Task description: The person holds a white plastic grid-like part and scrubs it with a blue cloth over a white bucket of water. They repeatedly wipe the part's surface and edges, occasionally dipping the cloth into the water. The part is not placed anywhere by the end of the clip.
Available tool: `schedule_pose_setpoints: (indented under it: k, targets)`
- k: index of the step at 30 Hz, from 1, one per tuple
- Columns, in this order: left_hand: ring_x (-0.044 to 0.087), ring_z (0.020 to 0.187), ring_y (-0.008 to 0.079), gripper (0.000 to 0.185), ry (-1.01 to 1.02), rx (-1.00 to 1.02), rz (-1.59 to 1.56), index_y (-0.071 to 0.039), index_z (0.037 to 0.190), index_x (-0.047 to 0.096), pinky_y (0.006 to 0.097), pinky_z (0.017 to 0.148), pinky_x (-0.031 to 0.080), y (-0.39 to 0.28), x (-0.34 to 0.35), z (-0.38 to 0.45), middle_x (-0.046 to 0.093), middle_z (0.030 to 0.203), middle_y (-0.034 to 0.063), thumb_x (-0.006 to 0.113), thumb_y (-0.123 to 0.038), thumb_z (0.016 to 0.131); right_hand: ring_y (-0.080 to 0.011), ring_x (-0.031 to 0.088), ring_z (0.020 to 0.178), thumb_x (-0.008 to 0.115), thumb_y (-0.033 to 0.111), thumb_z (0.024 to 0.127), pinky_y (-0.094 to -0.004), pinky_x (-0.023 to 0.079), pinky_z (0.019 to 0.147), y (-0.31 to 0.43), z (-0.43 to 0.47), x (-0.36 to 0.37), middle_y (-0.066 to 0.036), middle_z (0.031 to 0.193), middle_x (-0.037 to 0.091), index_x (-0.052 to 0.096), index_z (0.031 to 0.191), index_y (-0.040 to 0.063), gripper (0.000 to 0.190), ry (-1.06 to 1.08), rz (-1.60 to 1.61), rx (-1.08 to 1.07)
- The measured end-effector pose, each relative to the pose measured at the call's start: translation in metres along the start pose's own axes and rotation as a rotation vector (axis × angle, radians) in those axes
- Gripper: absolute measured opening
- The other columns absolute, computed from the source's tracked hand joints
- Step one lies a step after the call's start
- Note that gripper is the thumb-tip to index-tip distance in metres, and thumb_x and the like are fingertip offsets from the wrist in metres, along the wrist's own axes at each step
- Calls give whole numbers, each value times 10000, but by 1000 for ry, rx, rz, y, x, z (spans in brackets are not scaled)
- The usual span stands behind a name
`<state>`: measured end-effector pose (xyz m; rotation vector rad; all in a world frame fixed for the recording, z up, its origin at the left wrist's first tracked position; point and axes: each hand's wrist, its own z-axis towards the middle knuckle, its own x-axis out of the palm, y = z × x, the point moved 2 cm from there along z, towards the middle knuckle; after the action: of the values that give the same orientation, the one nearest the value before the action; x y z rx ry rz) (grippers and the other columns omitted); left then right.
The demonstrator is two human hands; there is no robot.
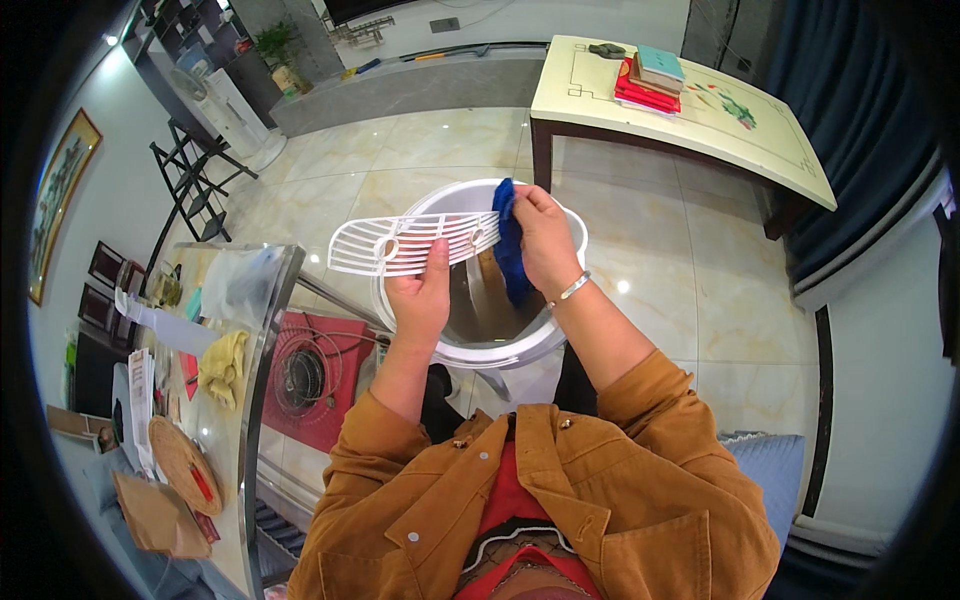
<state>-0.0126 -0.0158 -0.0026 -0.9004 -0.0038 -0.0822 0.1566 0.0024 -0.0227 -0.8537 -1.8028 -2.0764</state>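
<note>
A slatted white plastic grille [420, 241] is held over a white bucket [480, 355] with murky water at its bottom. My left hand [421, 296] grips the grille's near edge, thumb on top of the slats. At the grille's right end, my right hand [544, 240] pinches a dark blue cloth [510, 247], which hangs down over the bucket and touches the slats. A bracelet is around my right wrist. The fingers of my left hand under the grille are mostly hidden.
At the left stands a metal-edged table [259, 375] with a yellow cloth [223, 367], a woven round mat [184, 465] and papers. Below it a black round object lies on a red surface [330, 420]. A cream-topped table [720, 120] with books [651, 79] is ahead right; a black folding rack [196, 184] stands left.
</note>
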Motion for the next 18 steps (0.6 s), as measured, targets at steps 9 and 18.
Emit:
schedule_pose_setpoints:
  k: [9, 18]
  targets:
    - [597, 1089, 179, 305, -101, 78, -45, 42, 1278, 531, 309, 968, 466, 1, 0, 7, 621, 1208, 124, 501, -103, 1012, -142, 597, 895, 543, 74, 961, -301, 497, 830, 2, 4, -4, -3, 964, 624, 572, 1075, 99, 120, -34, 406, 133]
    - [467, 1280, 210, 553, 442, -12, 177, 1, 1443, 365, 337, 1067, 367, 6, 15, -1, 501, 1389, 141, 560, -18, 926, -172, 617, 942, 550, 71, 939, -301, 504, 818, -6, 2, 3, -65, 1034, 627, 588, 1154, 43, 220, 181, 191, 112]
